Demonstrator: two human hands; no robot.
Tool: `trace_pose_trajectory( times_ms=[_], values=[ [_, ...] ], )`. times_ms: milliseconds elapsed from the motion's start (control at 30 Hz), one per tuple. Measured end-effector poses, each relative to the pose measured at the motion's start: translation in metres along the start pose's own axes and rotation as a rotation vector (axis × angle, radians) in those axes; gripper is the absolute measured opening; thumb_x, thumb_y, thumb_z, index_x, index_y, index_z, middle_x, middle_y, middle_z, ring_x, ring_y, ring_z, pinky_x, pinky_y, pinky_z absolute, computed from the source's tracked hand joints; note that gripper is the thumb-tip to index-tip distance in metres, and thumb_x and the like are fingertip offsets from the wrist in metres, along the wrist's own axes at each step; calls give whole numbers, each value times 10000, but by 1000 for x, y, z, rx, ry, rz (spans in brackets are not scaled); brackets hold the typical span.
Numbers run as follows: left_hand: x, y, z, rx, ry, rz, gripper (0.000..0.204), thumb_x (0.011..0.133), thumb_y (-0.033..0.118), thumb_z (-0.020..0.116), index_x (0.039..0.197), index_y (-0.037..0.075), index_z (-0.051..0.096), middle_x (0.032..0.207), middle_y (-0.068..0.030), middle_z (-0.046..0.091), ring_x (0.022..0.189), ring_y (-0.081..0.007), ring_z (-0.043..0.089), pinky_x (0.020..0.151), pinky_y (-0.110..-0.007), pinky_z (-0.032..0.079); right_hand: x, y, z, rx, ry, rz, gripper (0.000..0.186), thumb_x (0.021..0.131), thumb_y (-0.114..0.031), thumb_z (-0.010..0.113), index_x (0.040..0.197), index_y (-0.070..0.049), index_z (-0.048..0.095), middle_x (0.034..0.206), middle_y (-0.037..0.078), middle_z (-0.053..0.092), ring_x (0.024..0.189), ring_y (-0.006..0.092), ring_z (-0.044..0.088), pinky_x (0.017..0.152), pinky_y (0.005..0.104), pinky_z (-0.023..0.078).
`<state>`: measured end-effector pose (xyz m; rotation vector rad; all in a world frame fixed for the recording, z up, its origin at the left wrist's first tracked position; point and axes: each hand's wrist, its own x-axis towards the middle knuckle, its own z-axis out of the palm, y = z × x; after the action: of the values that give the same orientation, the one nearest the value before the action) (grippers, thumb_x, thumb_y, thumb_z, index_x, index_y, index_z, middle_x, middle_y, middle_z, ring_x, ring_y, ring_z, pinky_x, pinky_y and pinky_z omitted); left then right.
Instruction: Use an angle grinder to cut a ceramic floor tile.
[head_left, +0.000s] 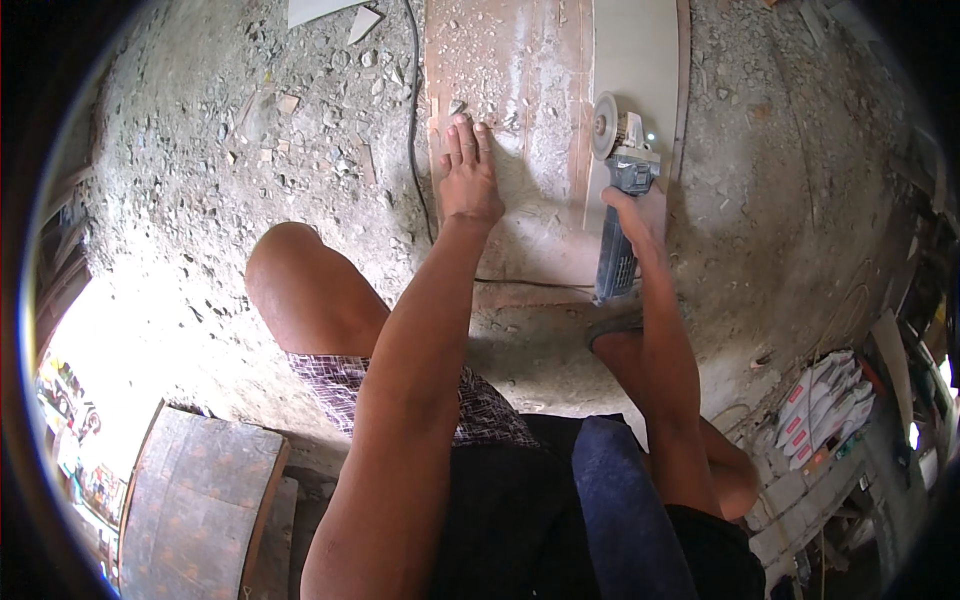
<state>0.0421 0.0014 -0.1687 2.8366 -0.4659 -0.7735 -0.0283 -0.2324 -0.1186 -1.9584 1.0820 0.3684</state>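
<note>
My right hand (637, 214) is wrapped round the body of a dark angle grinder (616, 255). The grinder's thin round disc (605, 126) points away from me, over the edge of a long pale tile or panel (635, 50); whether the disc touches it I cannot tell. My left hand (469, 180) lies flat with its fingers stretched out on a dusty, reddish board (545, 230). Just beyond its fingertips is a small stone chip (457, 107). White dust and crumbs cover the board, and the pale panel rests along its right side.
A black power cord (414, 120) runs down the board's left side and across its near end. Rubble and broken chips (288, 104) litter the rough ground at left. White printed packages (822, 405) lie at lower right, and a worn wooden panel (205, 490) stands at lower left.
</note>
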Motion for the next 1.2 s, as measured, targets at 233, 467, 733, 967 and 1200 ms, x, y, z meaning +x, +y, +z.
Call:
trace_pose_trajectory(
  times_ms=[233,467,733,967,1200],
  values=[
    [0,3,-6,-45,-75,-46,939,829,65,645,1580,25,83,1654,-221,42,1531,-373,105,1215,-458,231,-3,-6,-1,22,-18,-11,472,644,-209,753,1049,18,664,977,135,699,897,260,662,821,370,507],
    [1,5,-12,-32,-121,-51,938,845,68,634,1583,26,57,1658,-214,10,1534,-369,84,1222,-457,220,-1,6,3,53,18,-18,468,644,-199,761,1047,17,661,954,125,694,870,245,655,808,363,507],
    [1,4,-10,2,-128,-49,952,847,87,647,1585,29,48,1658,-211,4,1537,-361,78,1223,-453,218,-11,15,4,78,17,-15,468,649,-206,758,1045,21,655,934,113,695,845,230,647,796,352,506],
    [1,4,-5,19,-125,-49,963,837,91,662,1584,28,56,1658,-212,14,1534,-365,93,1218,-458,227,-10,13,3,45,29,-26,469,644,-210,755,1039,22,654,931,129,695,842,244,651,801,359,507],
    [2,-2,13,-47,38,5,1035,731,107,724,1566,4,121,1627,-272,106,1506,-431,162,1207,-492,231,0,11,3,34,8,-36,463,642,-202,749,1039,16,658,942,134,701,856,250,660,805,362,510]
  ],
)
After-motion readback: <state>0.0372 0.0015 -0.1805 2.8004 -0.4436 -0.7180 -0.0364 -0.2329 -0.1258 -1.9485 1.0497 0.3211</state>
